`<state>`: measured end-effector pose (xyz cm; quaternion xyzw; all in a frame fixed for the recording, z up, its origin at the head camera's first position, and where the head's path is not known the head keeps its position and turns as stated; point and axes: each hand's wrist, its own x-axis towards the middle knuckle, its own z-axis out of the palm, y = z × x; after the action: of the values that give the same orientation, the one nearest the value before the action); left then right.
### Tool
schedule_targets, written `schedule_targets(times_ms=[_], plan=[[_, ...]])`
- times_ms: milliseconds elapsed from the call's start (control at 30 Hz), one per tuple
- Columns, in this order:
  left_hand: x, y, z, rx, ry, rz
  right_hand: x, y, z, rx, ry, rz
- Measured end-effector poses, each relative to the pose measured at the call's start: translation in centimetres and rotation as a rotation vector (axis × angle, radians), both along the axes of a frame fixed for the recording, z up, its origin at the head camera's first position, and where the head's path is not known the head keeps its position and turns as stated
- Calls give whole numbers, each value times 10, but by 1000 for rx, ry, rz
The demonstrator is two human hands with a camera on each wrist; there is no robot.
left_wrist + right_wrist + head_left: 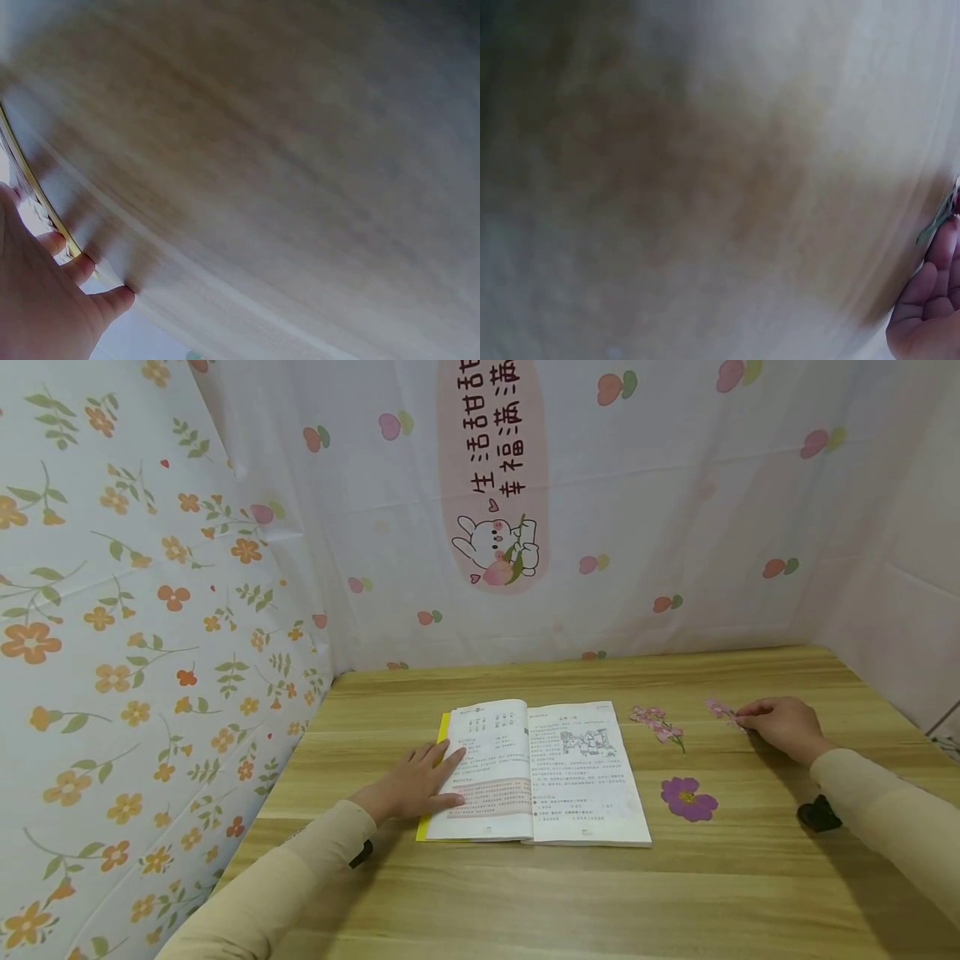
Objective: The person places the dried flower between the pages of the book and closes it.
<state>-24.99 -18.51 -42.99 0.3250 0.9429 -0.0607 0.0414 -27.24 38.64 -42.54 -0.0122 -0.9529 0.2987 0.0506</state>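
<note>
An open book (577, 777) with a yellow cover edge lies on the wooden table, printed text on both pages and a line drawing on the right one. My left hand (416, 779) rests with spread fingers on the left page's outer edge; in the left wrist view that hand (49, 300) shows fingertips at the book's edge and on the table. To the right of the book, my right hand (787, 727) pinches a small pink pressed flower sprig (718, 707). The right wrist view shows its green stem (936, 223) by the fingertips, the blossoms mostly cut off by the frame.
Between the book and my right hand lies another pink flower sprig (658, 724) with a green stem. Nearer to me is a flat purple flower (688, 799) with a yellow centre. Patterned cloth (637, 527) hangs behind the table (600, 893) and along its sides.
</note>
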Motion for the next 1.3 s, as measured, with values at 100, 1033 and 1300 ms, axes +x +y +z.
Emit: schedule_targets(times_ms=[100,1033,1300], plan=[[0,0,-1,2,-5,-1,0,0,1,-20,-14,-2],[-2,-1,-1,1,-10,-2,0,-77,37,-508,-193,92],[-2,-2,-3,14,-4,-6,4,-119,36,-622,-226,99]])
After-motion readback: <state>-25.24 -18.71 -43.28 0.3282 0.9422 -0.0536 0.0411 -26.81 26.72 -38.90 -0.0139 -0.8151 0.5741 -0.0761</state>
